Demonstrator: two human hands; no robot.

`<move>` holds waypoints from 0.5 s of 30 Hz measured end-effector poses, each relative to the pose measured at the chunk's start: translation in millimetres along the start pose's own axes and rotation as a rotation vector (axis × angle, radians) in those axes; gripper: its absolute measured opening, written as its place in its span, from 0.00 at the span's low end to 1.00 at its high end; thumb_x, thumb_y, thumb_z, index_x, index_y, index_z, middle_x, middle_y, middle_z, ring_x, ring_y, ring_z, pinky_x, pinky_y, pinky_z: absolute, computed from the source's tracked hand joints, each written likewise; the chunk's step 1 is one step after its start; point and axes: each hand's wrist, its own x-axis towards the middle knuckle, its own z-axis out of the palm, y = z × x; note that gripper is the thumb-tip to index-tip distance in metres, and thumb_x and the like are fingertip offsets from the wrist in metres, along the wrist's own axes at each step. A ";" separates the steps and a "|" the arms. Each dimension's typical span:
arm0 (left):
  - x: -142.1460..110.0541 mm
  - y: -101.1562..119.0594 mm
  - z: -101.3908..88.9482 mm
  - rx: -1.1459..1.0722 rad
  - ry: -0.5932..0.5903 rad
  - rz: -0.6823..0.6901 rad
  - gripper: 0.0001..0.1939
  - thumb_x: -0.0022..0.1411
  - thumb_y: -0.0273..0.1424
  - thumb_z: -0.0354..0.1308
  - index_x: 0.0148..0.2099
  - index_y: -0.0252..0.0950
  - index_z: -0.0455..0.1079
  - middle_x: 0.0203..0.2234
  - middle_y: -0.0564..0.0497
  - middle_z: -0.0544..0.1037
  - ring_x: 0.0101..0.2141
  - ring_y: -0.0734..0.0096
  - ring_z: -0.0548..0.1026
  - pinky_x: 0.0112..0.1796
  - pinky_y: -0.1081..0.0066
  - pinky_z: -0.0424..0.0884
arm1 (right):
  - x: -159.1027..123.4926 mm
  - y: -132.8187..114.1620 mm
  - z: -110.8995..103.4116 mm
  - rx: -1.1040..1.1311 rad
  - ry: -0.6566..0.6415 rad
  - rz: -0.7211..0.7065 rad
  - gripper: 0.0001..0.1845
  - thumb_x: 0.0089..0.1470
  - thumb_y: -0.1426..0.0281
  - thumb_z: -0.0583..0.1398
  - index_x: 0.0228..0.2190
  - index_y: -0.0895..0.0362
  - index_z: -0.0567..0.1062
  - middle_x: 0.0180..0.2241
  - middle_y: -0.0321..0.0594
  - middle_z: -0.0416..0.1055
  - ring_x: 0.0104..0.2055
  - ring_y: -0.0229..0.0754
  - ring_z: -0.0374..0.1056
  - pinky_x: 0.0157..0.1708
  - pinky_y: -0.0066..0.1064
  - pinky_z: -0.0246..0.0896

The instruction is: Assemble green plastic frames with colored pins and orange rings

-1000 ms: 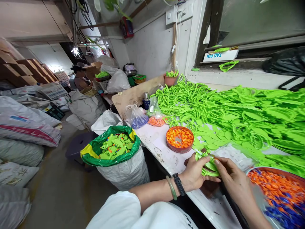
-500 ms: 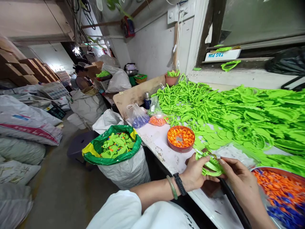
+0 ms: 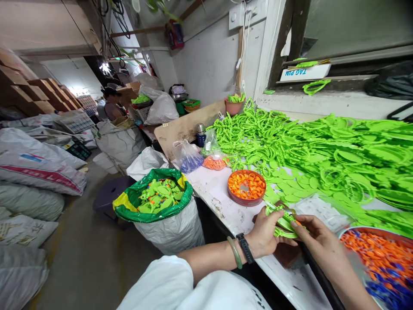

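Observation:
My left hand (image 3: 264,232) is shut on a lime green plastic moulded piece (image 3: 284,226) above the white table's edge. My right hand (image 3: 318,237) pinches a small orange plastic piece (image 3: 298,223) against that green part. Beside them lies a heap of lime green plastic parts (image 3: 322,159). A round tray of orange rings (image 3: 247,187) stands beyond my left hand. A wide tray of orange and blue pieces (image 3: 377,258) sits below my right hand, cut off by the frame's edge.
A sack lined with a green bag (image 3: 151,198) holds green parts left of the table. Bags of blue and orange pieces stand further along it. Stuffed sacks line the floor at left, and a co-worker (image 3: 109,105) sits far back.
The whole view has drifted slightly as my head turned. My right fingertips now show a small orange piece at the green part, and both hands remain together.

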 end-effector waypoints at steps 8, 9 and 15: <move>15.0 -8.9 -5.1 0.010 -0.227 -0.132 0.35 0.49 0.46 0.68 0.55 0.41 0.59 0.37 0.48 0.77 0.25 0.61 0.80 0.22 0.67 0.77 | 0.4 19.4 -22.1 -0.057 0.027 0.066 0.23 0.42 0.50 0.67 0.33 0.54 0.74 0.30 0.42 0.76 0.31 0.46 0.74 0.29 0.32 0.72; 15.3 -8.6 -5.9 0.017 -0.245 -0.148 0.35 0.50 0.47 0.68 0.55 0.41 0.59 0.36 0.47 0.77 0.24 0.61 0.80 0.22 0.67 0.77 | 1.1 21.1 -23.9 -0.098 0.050 0.045 0.23 0.43 0.50 0.66 0.33 0.54 0.74 0.30 0.42 0.76 0.31 0.46 0.74 0.30 0.33 0.71; 3.5 7.3 -21.4 0.078 -0.051 -0.126 0.27 0.54 0.46 0.65 0.48 0.39 0.60 0.33 0.50 0.75 0.27 0.58 0.82 0.23 0.69 0.75 | -4.5 6.5 -23.0 -0.409 0.220 -0.084 0.20 0.54 0.52 0.58 0.35 0.56 0.73 0.33 0.45 0.77 0.33 0.46 0.72 0.35 0.36 0.66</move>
